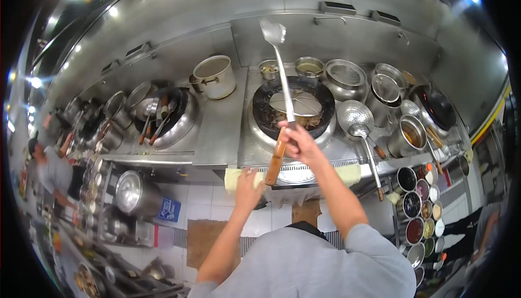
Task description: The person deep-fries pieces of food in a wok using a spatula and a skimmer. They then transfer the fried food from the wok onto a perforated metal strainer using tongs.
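Basically, metal spatula crosses above the wok, long axis near 12–6, blade about 11:30 from the right hand, whose fingers are curled tight round its lower end. Wooden handle points to 7; can't tell if same tool. Left hand sits at 8, by the cloth, grip unclear. Steel counter below; pot at 10, perforated ladle at 2.

The right grip curls closed, farther forward than the left grip.
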Available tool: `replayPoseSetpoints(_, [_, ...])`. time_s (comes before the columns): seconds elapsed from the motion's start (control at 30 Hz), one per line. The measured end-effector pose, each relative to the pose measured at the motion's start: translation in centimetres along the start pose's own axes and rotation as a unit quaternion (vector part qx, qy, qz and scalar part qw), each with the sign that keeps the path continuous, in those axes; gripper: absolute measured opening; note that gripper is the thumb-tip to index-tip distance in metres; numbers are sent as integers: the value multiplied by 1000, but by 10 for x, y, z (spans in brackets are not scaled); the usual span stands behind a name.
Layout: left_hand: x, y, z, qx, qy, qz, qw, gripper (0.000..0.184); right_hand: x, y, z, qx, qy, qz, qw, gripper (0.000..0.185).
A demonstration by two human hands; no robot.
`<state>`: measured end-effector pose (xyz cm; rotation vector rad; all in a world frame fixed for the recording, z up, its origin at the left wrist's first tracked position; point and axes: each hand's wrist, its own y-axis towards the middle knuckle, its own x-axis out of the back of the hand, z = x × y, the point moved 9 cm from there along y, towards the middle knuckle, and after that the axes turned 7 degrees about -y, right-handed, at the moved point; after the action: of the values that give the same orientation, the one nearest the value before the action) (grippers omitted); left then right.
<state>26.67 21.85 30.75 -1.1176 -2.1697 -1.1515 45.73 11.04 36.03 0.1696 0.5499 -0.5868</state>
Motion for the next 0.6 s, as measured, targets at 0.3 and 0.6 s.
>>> replayPoseSetpoints(0.3, [-122,61,-13,47,135,143,979,68,204,-129,83,53,-567,-399,718,37])
replayPoseSetpoints(0.6, [-73,133,29,135,117,130,975,67,242,-184,151,-7,-599,-401,692,45])
